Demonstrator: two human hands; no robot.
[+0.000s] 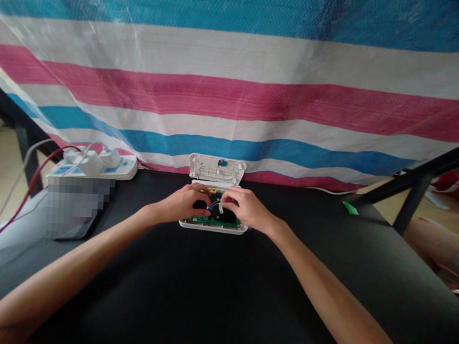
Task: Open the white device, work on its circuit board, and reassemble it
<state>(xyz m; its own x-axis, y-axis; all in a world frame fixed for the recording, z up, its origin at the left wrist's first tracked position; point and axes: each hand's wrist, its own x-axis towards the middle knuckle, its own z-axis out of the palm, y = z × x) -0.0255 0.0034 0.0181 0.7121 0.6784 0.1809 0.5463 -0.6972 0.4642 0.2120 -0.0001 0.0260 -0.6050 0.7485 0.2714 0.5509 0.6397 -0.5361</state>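
Note:
A white plastic device casing (212, 229) lies open on the black table, with a green circuit board (230, 225) and dark parts inside. Thin wires (215, 205), partly blue, run above the board between my hands. From the left, my left hand (183, 203) reaches over the casing, its thumb and fingers closed on the blue end of a wire. My right hand (247, 208) pinches the wire's other stretch near a small white tag (221, 208). Fingertips hide part of the wires. Behind stands the white cover (216, 167), tilted up with its ribbed inside showing.
A white power strip (129, 167) with plugged-in adapters sits at the back left, and cables trail off left. Before it lies a dark flat object (92, 222), partly pixelated. A small green packet (350, 207) is at right. Striped sheeting (236, 96) hangs behind; another person's arm (432, 241) shows far right.

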